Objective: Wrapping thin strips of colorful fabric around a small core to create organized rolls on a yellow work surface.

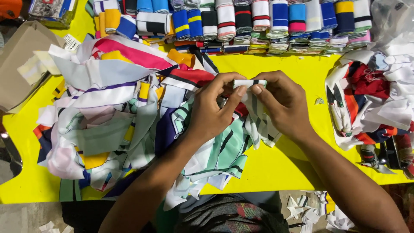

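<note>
Pinched between the thumbs and forefingers of both my hands is one narrow strip [249,83] of white cloth with a dark stripe. My left hand [212,110] and my right hand [282,103] close on it from either side, thumb tips almost meeting, so its top edge stays flat and level in front of me. The rest of the strip hangs down between my wrists.

I take the yellow table [276,166] as my landmark. Nearest me, below its front edge, small white offcuts [308,211] lie on the floor beside my lap. On the table itself, the strip I hold sits over the middle, just above the right end of a big loose heap of cloth pieces [116,116]. That heap spreads over the left half of the table, close under my left forearm, I judge so that a piece is always within easy reach. On the right side of the table lies a second, smaller heap [373,101] of red, white and striped pieces, well apart from the first, which looks like a way of keeping two lots separate. A small pair of snips [334,97] rests on its near edge.

Along the far edge of the table stand neat rows of folded striped bands [258,23], packed side by side. At the far left corner a brown cardboard box [19,64] overlaps the table's edge.
</note>
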